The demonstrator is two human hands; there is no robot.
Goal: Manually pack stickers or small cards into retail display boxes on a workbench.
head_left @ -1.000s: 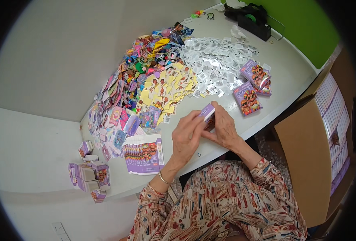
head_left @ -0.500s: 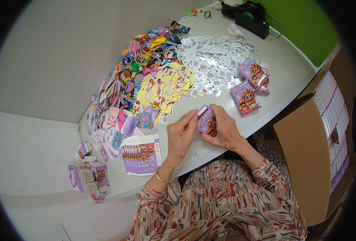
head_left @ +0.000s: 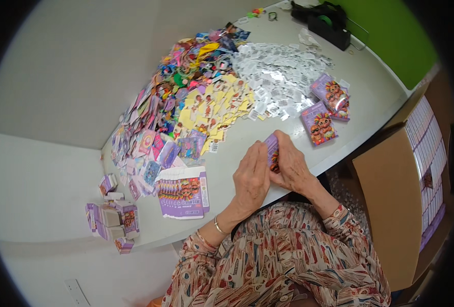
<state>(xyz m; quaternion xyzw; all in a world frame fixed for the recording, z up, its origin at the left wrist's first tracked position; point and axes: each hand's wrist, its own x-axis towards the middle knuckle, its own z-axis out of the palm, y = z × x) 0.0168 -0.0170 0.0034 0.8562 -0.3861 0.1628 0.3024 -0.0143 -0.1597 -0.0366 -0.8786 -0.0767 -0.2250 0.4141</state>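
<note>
Between my two hands, over the table's front edge, is a small purple card box (head_left: 273, 152) with a cartoon picture. My right hand (head_left: 293, 166) wraps its right side, fingers closed round it. My left hand (head_left: 252, 176) presses on the box's left side with the fingers together and covers much of it. The box's top end is partly hidden by the fingers. Several filled purple boxes (head_left: 319, 124) lie on the table to the right of my hands, some overlapping. Left of my left hand is a fanned stack of flat purple cartons (head_left: 182, 193).
Beyond my hands spread piles of yellow sticker cards (head_left: 211, 110), small white packets (head_left: 283, 71) and colourful trinkets (head_left: 178, 77). A black tape dispenser (head_left: 328, 31) stands at the far right. Folded cartons (head_left: 109, 220) sit at the left edge. An open cardboard box (head_left: 391, 199) packed with boxes is at right.
My left hand has moved right and closed over the box's side. The box has turned more edge-on. The whole view has shifted slightly.
</note>
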